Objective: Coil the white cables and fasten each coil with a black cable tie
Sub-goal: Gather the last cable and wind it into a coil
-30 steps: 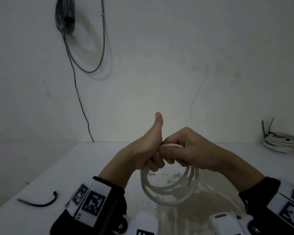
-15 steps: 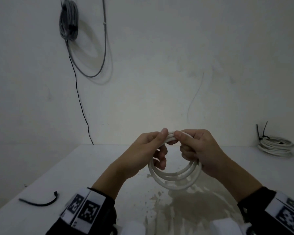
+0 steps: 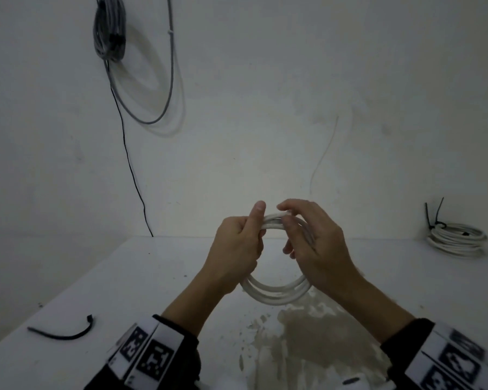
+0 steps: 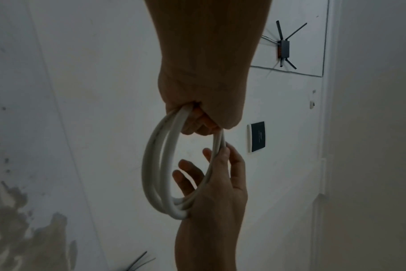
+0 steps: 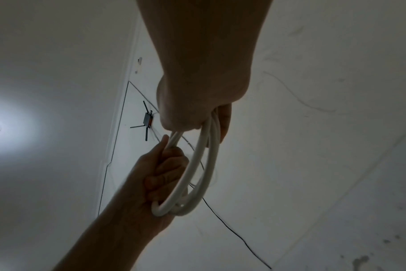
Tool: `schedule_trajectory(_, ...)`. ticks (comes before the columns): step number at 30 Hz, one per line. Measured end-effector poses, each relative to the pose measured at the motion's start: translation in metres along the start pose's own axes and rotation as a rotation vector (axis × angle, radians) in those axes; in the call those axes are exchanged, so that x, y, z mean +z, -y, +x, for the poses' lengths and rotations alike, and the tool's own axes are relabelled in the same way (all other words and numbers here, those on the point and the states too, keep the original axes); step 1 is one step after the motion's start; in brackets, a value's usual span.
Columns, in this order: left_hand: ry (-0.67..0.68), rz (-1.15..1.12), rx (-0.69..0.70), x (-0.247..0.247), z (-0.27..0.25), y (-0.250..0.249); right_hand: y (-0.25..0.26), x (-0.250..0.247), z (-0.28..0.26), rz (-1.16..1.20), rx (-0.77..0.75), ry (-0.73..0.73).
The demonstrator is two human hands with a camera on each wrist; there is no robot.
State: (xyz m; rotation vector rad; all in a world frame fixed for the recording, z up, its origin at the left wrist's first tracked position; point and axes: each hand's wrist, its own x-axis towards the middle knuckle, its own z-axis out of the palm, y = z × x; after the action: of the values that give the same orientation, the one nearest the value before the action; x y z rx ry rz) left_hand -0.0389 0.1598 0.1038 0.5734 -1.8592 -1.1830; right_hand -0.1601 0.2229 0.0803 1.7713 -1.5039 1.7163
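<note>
Now: white cable coil point(image 3: 278, 292) held up in the air above the table point(image 3: 130, 280), a few loops, no tie on it yet. Left hand point(image 3: 234, 249) has fingers curled round the coil's left/top side, thumb up against the strands. Right hand point(image 3: 316, 243) is looser, fingers half-spread, thumb & forefinger pinching the top strands, rest of the coil running across its palm.

Step in hand, by my read: squaring up the loops before tying. To do it well: keep left grip firm so loops don't spring, use right to slide strands flush w/ each other, tuck the end in. Then one hand must free up for the black cable tie point(image 3: 65, 333), lying well apart at the table's near-left. Risk: coil unwinding on release.

Table: white, w/ a worn, blotchy patch point(image 3: 307, 333) near the front. Finished coil point(image 3: 457, 239), tied, sits far right by the wall. Room: pale wall, grey cable bundle point(image 3: 109, 26) hung up high left, thin black wire point(image 3: 130, 164) dropping from it.
</note>
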Motion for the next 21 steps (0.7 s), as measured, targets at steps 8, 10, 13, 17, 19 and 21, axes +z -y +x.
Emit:
schedule_trajectory(8, 0.077, -0.118, -0.021, 0.0, 0.001, -0.002, 0.004, 0.001, 0.0, 0.142, 0.048, -0.07)
schedule_trajectory(10, 0.082, -0.129, -0.02, -0.002, 0.002, -0.002, 0.006, 0.001, -0.001, 0.204, 0.098, -0.053)
schedule_trajectory(13, 0.069, -0.121, -0.012, -0.003, 0.003, -0.002, 0.012, 0.002, -0.003, 0.311, 0.2, -0.042)
schedule_trajectory(17, 0.032, -0.074, 0.019, -0.007, 0.004, 0.001, 0.023, 0.006, -0.005, 0.46, 0.31, -0.049)
schedule_trajectory(19, 0.039, -0.037, 0.026, -0.01, 0.005, 0.002, 0.028, 0.009, -0.004, 0.53, 0.392, -0.047)
schedule_trajectory(21, 0.022, 0.094, 0.034, -0.012, 0.007, 0.004, 0.026, 0.011, -0.002, 0.474, 0.439, -0.003)
